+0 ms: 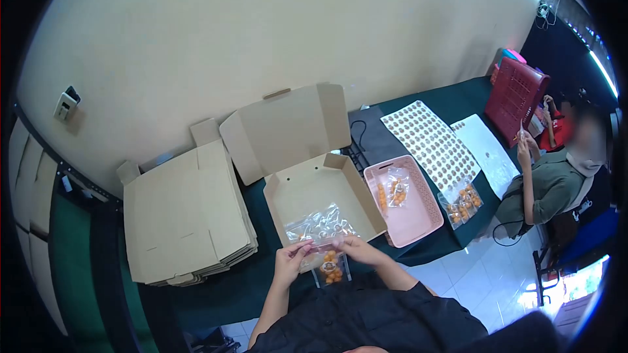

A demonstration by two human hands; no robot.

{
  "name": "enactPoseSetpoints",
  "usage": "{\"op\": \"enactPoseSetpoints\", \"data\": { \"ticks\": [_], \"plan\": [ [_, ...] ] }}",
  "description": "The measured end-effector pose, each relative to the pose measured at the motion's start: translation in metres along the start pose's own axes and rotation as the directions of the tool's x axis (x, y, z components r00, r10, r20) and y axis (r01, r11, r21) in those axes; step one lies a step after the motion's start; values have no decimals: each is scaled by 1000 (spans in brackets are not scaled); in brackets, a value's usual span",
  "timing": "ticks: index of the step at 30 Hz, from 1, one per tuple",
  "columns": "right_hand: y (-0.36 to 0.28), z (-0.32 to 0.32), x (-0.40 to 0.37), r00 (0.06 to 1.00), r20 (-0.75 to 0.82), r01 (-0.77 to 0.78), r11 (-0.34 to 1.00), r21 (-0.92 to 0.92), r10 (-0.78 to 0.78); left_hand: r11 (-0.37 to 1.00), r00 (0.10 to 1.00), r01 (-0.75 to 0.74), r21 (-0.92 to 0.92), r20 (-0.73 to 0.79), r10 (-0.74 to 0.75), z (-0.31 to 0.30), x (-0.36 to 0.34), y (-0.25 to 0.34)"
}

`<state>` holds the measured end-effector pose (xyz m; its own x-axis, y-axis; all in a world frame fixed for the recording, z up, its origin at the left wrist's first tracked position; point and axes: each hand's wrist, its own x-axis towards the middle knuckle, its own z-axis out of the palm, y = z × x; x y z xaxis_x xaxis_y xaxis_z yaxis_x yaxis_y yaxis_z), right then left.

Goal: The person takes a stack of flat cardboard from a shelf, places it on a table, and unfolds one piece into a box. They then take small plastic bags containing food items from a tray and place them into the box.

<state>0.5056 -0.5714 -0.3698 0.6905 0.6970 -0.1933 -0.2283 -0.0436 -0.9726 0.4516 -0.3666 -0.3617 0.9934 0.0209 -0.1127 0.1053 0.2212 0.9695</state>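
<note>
Dark green table (451,101), lower centre: left hand (291,256), right hand (358,248) pinch top edge of small clear plastic bag (329,260), orange pieces (333,276) sagging low, beside open brown cardboard box (314,189).

Table (216,291) runs along the wall. Far left: stack of flat cartons (183,216). Right of it: open carton (340,186), lid back toward the wall, loose packets (320,222) inside. Before it, at the near edge: filled packet (331,268) between left hand (291,256) and right hand (356,248). Right of the carton: basket (418,222), two packets in it. Behind the basket: sticker sheet (432,144). Right of the basket: packet pile (463,202). Further right: paper sheet (490,153), then crate (517,95), with a co-worker (549,186) beside it.
</note>
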Motion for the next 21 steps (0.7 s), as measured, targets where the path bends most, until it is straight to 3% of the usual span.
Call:
{"op": "enactPoseSetpoints", "data": {
  "ticks": [2,6,8,10,12,14,15,16,18,20,21],
  "plan": [
    [-10,18,-6,994,-36,96,993,-69,-99,985,992,46,-168,-106,-64,5,4,3],
    [26,10,-3,994,-102,34,997,-67,-41,965,985,102,-240,-110,-132,2,11,-5],
    [56,-14,8,906,-413,37,989,-146,-95,979,962,-120,-165,-264,73,8,13,-18],
    [23,-31,12,799,-546,-126,817,-563,-253,994,968,-64,-91,-248,40,4,14,-39],
    [39,-54,27,693,-535,-139,639,-756,-483,1000,973,-16,-12,-231,13,-3,17,-67],
    [44,-66,39,707,-553,-212,614,-761,-441,980,992,118,162,-65,-109,-8,17,-96],
    [46,-71,44,718,-568,-282,578,-766,-402,965,974,226,135,-13,-226,-7,17,-102],
    [48,-74,48,721,-567,-280,580,-765,-399,964,973,229,135,-18,-229,-9,17,-112],
    [54,-79,53,750,-604,-403,536,-741,-270,848,996,-28,529,91,-23,-10,18,-122],
    [63,-86,57,746,-634,-471,514,-717,-202,802,996,-22,596,78,-30,-9,15,-126],
    [69,-92,58,773,-622,-436,611,-661,-121,778,995,16,628,67,-75,-8,15,-125]
  ]
}}
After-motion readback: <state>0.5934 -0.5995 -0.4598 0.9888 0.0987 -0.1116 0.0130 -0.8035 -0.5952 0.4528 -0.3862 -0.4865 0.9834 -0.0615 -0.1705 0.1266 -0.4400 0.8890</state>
